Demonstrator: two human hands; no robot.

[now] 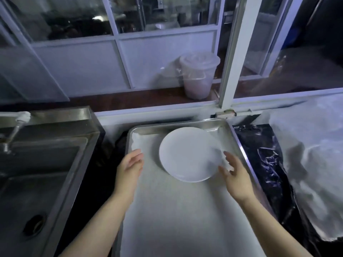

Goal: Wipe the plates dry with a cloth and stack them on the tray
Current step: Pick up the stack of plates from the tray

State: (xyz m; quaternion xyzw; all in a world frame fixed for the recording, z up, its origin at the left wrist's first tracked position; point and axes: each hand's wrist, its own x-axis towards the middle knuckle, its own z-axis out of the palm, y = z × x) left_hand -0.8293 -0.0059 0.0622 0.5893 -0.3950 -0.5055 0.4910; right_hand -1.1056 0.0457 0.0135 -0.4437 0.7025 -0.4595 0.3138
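Plate work is sitting at an early stage, as I am reading it from the head view. One round white ceramic plate (187,154) is lying flat in the far right part of a large rectangular steel tray (178,127) lined with white cloth or paper; whether it is one plate or a small stack I cannot tell. I am seeing no other plates anywhere and no separate wiping cloth. My left hand (130,167) is hovering over the tray's left side, fingers straight and relaxed, grip wide and holding nothing, apart from the plate. My right hand (234,178) is hovering just beside the plate's near right edge, fingers spread, grip also wide and empty. I am judging this plate as placed, with more plates left to fetch. A steel sink (37,173) is standing to the left.
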